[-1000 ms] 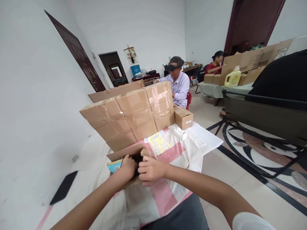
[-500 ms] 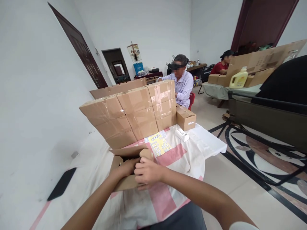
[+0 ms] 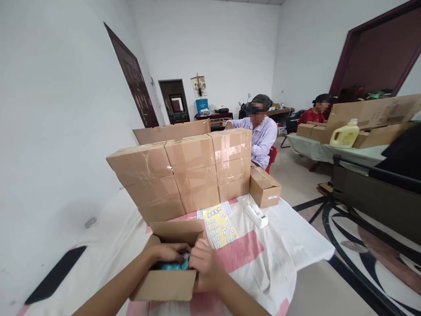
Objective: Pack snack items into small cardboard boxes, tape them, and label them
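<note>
An open cardboard box (image 3: 169, 284) sits in front of me, its near flap folded outward. Inside lies a shiny blue plastic packet (image 3: 171, 266), partly covered by my hands. My left hand (image 3: 171, 253) reaches into the box, its bent fingers on the packet and the tips hidden. At the box's right side, my right hand (image 3: 204, 262) has its fingers curled over the wall, close to the left fingertips. Beyond the box lies a yellow printed sheet (image 3: 219, 228) on the cloth.
Taped cardboard boxes (image 3: 194, 177) form a wall behind the open box. A white tape dispenser (image 3: 257, 216) and a closed box (image 3: 265, 188) are at the right. A black flat object (image 3: 55, 274) lies left. A person in a light shirt (image 3: 263, 140) sits across.
My view has tilted up, so the open box appears lower. The blue packet now shows inside it. The near flap now lies folded outward, and my hands remain at the box.
</note>
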Action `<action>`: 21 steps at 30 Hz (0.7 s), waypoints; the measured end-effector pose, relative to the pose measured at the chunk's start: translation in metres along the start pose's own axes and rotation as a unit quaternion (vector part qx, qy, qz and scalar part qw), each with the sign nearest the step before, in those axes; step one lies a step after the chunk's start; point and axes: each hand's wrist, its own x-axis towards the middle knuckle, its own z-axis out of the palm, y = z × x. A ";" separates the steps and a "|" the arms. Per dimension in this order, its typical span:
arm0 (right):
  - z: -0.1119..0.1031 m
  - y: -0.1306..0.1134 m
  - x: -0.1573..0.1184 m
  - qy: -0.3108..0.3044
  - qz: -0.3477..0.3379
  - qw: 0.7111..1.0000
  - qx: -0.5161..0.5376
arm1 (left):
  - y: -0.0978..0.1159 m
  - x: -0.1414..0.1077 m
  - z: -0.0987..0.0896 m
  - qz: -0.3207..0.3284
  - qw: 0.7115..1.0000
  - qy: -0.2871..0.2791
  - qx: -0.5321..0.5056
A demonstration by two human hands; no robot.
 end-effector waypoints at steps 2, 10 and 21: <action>0.000 -0.001 -0.004 0.004 0.003 1.000 0.012 | -0.002 0.002 0.005 -0.013 0.999 -0.016 -0.025; -0.009 0.011 -0.003 -0.100 0.008 0.995 -0.003 | 0.019 -0.015 0.013 -0.023 0.986 0.160 0.025; -0.049 0.010 0.020 -0.282 0.081 0.956 0.015 | 0.019 -0.085 0.011 -0.038 0.915 0.399 0.041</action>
